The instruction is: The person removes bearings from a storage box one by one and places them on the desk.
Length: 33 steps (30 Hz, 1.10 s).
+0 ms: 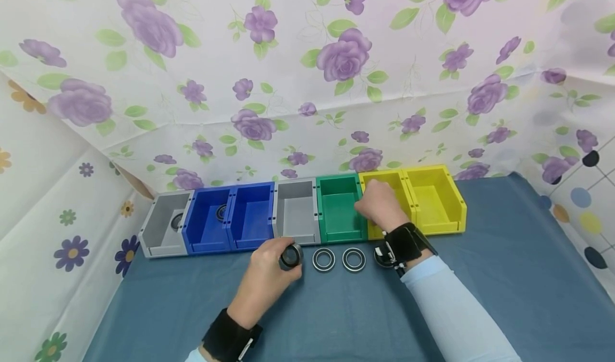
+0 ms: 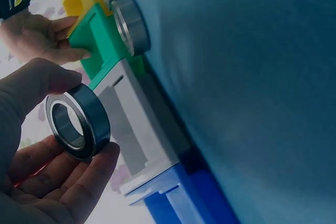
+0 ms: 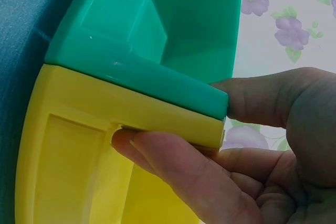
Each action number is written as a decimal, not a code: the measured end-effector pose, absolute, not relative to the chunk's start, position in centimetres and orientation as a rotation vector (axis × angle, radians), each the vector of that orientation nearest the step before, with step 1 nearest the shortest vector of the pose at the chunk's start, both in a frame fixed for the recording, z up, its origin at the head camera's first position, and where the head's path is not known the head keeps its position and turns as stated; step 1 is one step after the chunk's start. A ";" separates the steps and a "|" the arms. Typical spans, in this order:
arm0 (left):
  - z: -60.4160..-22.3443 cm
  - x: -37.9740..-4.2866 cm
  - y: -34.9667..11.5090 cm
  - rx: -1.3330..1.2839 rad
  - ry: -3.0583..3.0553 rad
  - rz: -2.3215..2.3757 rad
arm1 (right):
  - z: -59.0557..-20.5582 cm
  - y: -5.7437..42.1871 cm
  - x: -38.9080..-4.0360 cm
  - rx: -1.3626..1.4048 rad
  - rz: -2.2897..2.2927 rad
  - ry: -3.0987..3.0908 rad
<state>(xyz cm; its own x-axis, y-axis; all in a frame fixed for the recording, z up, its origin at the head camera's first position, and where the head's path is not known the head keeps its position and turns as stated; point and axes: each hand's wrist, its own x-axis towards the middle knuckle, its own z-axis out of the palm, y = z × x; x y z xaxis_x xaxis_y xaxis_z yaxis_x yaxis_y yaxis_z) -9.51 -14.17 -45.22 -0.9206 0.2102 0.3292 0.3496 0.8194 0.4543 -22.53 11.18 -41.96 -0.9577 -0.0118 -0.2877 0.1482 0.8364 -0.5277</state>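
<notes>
My left hand [image 1: 266,272] pinches a ball bearing [image 2: 97,115] between thumb and fingertips, lifted in front of the middle grey bin [image 1: 295,237]. My right hand [image 1: 381,206] grips the adjoining side walls of the green bin [image 3: 100,66] and the left yellow bin [image 3: 63,166]. In the right wrist view, its thumb lies on the green side and its fingers reach inside the yellow one. Two bearings, one left [image 1: 315,260] and one right [image 1: 345,259], lie flat on the cloth before the bins. A third is partly hidden under the right wrist.
Further left stand two blue bins, one [image 1: 209,246] with a bearing inside and one beside it [image 1: 252,241], then a grey bin [image 1: 165,250] also holding a bearing. Another yellow bin [image 1: 438,226] ends the row. Behind it hangs a flowered sheet [image 1: 298,132].
</notes>
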 end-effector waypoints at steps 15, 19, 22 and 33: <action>-47.0 -9.7 -14.2 -0.414 -2.956 -0.666 | -41.8 11.2 -22.6 0.115 -0.798 2.735; -47.3 -9.9 -14.2 -0.420 -2.984 -0.650 | -41.8 11.2 -22.6 0.113 -0.791 2.737; -47.5 -10.0 -14.1 -0.444 -2.992 -0.639 | -41.8 11.2 -22.5 0.112 -0.796 2.734; -47.7 -10.5 -13.9 -0.505 -3.001 -0.639 | -41.6 11.2 -22.4 0.118 -0.809 2.723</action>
<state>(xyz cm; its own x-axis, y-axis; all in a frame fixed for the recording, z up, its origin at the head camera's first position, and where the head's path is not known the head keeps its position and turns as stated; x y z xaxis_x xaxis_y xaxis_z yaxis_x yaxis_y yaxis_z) -10.53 -13.94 -47.71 -0.9468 0.3068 0.0972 0.3198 0.8630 0.3911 -22.45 11.19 -41.59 -0.9525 -0.0060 -0.3045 0.1613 0.8382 -0.5209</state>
